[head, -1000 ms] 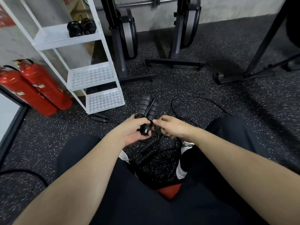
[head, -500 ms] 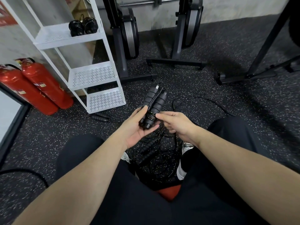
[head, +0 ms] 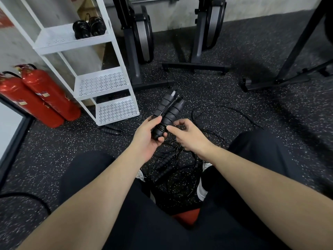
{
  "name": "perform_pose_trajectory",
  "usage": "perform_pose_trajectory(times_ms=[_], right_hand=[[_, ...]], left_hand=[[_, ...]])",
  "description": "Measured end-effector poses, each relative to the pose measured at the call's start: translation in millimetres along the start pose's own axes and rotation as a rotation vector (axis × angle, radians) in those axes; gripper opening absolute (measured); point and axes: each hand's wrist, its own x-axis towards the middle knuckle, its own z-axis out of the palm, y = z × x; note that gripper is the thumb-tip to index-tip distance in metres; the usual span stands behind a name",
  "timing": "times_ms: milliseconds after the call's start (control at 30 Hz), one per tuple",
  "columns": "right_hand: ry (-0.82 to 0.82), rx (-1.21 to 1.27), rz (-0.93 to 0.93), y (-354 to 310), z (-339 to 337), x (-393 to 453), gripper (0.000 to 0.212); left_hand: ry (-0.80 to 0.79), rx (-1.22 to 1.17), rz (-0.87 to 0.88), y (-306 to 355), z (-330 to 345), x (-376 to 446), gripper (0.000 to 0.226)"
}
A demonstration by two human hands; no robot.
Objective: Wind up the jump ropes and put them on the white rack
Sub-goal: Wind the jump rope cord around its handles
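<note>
Our left hand (head: 146, 139) clamped the paired handles (head: 166, 116); right fingers (head: 173, 127) seemingly pinched cord (head: 223, 107): keep wraps tight.

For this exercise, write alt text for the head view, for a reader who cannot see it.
A seated person's left hand holds paired rope handles while the right hand winds cord around them. More ropes lie on the floor; two wound ropes sit on the white rack.

Left hand (head: 146, 137) gripped paired black rope handles (head: 166, 114), held together, tilted up toward the white rack (head: 100, 69). Right hand (head: 189, 136) pinched the thin cord (head: 162, 127) wrapped round their lower end. Loose rope (head: 225, 110) lay tangled on speckled floor (head: 234, 91). Two wound ropes (head: 89, 27) sat on the rack's top shelf.
</note>
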Motion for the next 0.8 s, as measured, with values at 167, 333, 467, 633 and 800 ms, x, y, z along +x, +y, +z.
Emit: perform_pose_trajectory(times_ms=[167,333,467,633,800], right_hand=[[-0.052,-0.274,-0.138,-4.4,-7.8,-1.1,0.032],[-0.284,-0.236,-0.205,-1.3,-18.3,-0.7,0.024],[-0.235,-0.41,-0.131,-4.5,-31.1,3.1,0.032],[-0.129,-0.46,0.012,-3.3,-44.0,13.0,0.048],[-0.278,-0.226,0.019,-1.6,-54.5,22.6,0.03]], left_hand=[[0.043,-0.099,-0.039,9.6,-3.0,1.5,0.009],[0.088,-0.251,-0.059,18.0,-18.4,11.2,0.017],[0.045,-0.343,-0.101,21.5,-26.7,16.2,0.021],[-0.003,-0.315,-0.175,23.6,-29.3,15.1,0.025],[-0.083,-0.304,-0.244,28.1,-29.8,16.1,0.036]])
